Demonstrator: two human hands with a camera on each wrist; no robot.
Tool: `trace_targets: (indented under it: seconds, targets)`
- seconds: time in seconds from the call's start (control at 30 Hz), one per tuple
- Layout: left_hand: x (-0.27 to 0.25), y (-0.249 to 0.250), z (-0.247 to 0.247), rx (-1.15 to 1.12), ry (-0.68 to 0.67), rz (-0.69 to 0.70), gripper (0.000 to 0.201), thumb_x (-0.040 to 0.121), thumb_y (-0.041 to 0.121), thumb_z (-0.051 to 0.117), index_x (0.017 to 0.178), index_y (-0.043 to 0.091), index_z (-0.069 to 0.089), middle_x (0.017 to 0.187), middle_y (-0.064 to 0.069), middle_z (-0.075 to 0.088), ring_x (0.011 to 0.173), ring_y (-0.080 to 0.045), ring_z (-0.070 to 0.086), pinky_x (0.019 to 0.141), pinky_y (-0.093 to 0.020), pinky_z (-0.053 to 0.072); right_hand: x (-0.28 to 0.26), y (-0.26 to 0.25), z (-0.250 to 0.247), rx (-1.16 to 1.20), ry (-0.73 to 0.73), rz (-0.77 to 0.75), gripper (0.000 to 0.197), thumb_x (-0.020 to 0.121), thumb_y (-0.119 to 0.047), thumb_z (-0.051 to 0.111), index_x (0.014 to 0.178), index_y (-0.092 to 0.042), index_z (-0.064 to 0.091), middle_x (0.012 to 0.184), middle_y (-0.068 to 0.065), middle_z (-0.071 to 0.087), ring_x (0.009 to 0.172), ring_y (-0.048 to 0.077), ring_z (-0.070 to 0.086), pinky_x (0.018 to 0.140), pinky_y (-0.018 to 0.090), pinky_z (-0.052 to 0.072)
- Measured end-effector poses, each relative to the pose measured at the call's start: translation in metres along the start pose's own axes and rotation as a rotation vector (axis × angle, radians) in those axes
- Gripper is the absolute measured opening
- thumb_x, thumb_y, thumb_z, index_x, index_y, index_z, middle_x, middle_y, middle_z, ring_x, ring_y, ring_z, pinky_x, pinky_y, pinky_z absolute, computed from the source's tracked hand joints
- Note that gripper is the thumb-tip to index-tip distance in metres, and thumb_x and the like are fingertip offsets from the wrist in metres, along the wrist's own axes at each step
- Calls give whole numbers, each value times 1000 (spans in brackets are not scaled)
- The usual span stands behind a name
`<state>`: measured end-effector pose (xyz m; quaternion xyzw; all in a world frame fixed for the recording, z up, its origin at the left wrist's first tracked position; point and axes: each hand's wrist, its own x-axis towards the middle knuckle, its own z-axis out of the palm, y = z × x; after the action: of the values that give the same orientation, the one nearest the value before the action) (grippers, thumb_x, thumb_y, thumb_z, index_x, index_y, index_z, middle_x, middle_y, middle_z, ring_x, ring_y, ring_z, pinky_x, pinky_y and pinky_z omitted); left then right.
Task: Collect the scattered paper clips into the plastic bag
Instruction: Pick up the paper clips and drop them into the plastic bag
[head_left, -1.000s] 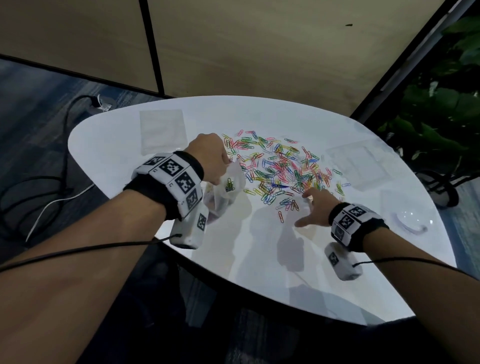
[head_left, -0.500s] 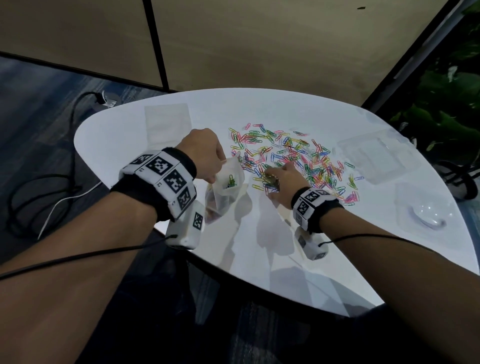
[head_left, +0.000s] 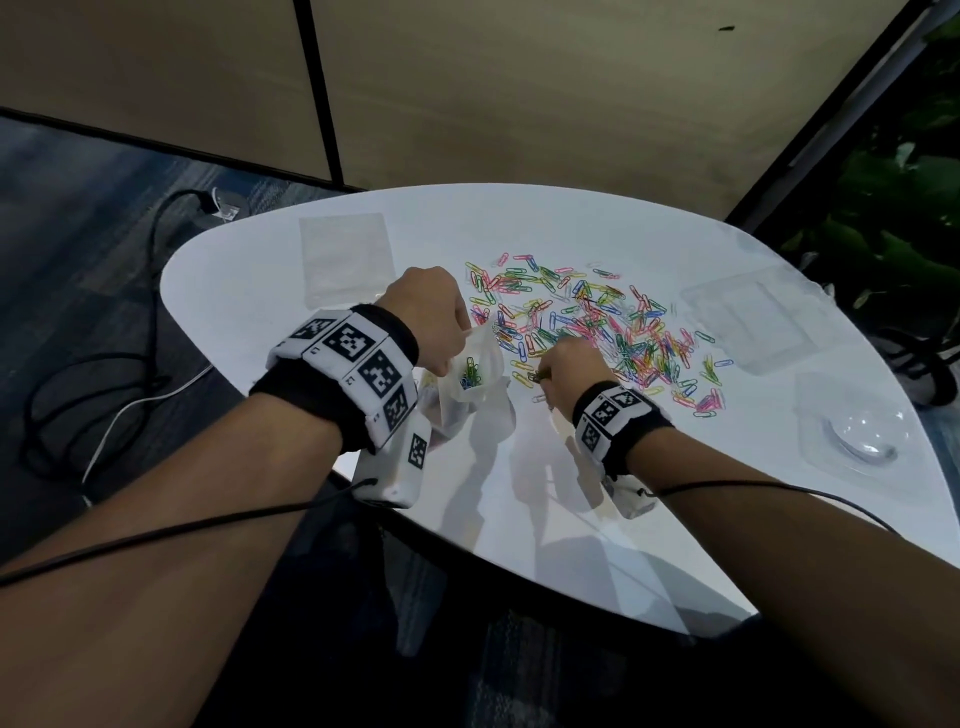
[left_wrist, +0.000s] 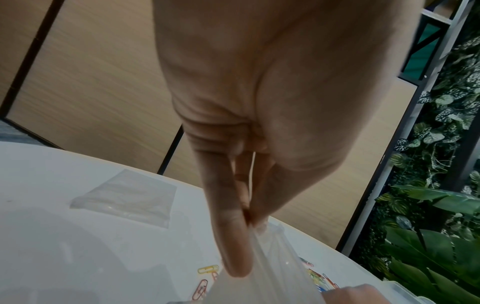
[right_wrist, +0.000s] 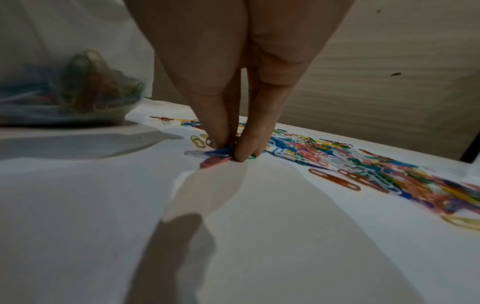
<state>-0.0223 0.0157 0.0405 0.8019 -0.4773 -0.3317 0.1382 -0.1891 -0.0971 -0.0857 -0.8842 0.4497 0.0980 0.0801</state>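
Several coloured paper clips (head_left: 608, 327) lie scattered across the middle of the white table (head_left: 519, 499). My left hand (head_left: 431, 317) pinches the rim of a clear plastic bag (head_left: 470, 384) and holds it upright; a small heap of clips lies inside the bag (right_wrist: 72, 90). In the left wrist view thumb and finger of the left hand (left_wrist: 246, 224) meet on the bag (left_wrist: 265, 277). My right hand (head_left: 569, 371) is at the pile's near left edge, just right of the bag. Its fingertips (right_wrist: 241, 152) pinch a few paper clips (right_wrist: 215, 157) against the table.
A flat empty plastic bag (head_left: 345, 257) lies at the far left of the table. Two clear plastic lids or trays (head_left: 753, 317) (head_left: 857, 431) sit at the right. Cables run over the floor at the left. Plants stand beyond the right edge.
My right hand has moved left from the pile's near right side to its near left edge beside the bag, and its fingers have closed on clips. The left hand still holds the bag.
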Motion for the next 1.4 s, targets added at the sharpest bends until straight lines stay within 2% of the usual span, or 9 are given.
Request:
trace_targets:
  seconds: [0.3, 0.37, 0.47, 0.57, 0.73, 0.9, 1.13, 1.27, 1.4]
  targets:
    - [1, 2, 2, 8, -1, 18, 23, 90, -2, 57, 100, 9, 74, 59, 0, 66, 68, -25, 76, 81, -40, 63, 11, 51, -31, 301, 16, 327, 16, 87, -17, 68, 98, -13, 79, 96, 4, 76, 91, 21, 70, 93, 28, 52]
    - [1, 3, 2, 22, 2, 22, 25, 88, -3, 58, 101, 9, 75, 59, 1, 65, 73, -26, 76, 81, -40, 63, 12, 58, -45, 641, 7, 425, 20, 81, -17, 76, 100, -10, 77, 95, 3, 74, 91, 18, 69, 88, 25, 54]
    - [1, 6, 2, 39, 8, 31, 26, 85, -5, 63, 104, 8, 76, 60, 4, 61, 84, -26, 75, 85, -41, 62, 5, 47, -72, 1544, -90, 472, 27, 79, -1, 75, 105, 6, 69, 107, 19, 72, 93, 23, 72, 81, 26, 59]
    - [2, 7, 4, 15, 0, 23, 26, 86, -4, 63, 106, 7, 75, 64, 1, 65, 84, -26, 75, 86, -40, 62, -6, 18, -95, 1767, -269, 288, 23, 85, 4, 66, 108, 10, 65, 102, 18, 72, 91, 20, 73, 73, 18, 58]
    - [1, 8, 6, -61, 19, 4, 26, 86, -3, 58, 99, 11, 76, 73, -10, 76, 73, -22, 77, 82, -38, 63, -30, -31, -92, 1519, -397, 66, 17, 83, 8, 66, 100, 11, 67, 92, 19, 73, 80, 22, 73, 76, 21, 58]
    - [-1, 6, 3, -77, 36, -8, 28, 86, -3, 55, 96, 12, 77, 70, -9, 76, 73, -21, 77, 83, -37, 63, -31, -40, -83, 1129, -252, -100, 30, 82, 1, 72, 112, 1, 70, 100, 16, 74, 88, 20, 72, 85, 26, 58]
    - [2, 1, -2, -109, 62, -19, 25, 88, -4, 54, 100, 4, 75, 75, -12, 75, 77, -26, 77, 83, -39, 63, -25, -2, -81, 976, -84, 45, 20, 87, -4, 68, 106, -3, 72, 90, 14, 74, 81, 28, 73, 74, 34, 62]
    - [2, -7, -3, -68, 56, -28, 26, 82, -8, 63, 101, 5, 76, 72, -3, 72, 87, -28, 76, 84, -41, 62, -20, 26, -43, 492, -282, 258, 79, 74, -20, 83, 143, -14, 43, 123, 13, 63, 80, 23, 72, 77, 39, 61]
    - [0, -18, -4, -56, 45, -37, 28, 80, -8, 65, 102, 5, 77, 91, -11, 76, 90, -30, 75, 84, -41, 62, -11, 16, -9, 302, -187, 255, 113, 63, -36, 88, 152, -21, 20, 148, 18, 29, 128, 35, 47, 101, 42, 45]
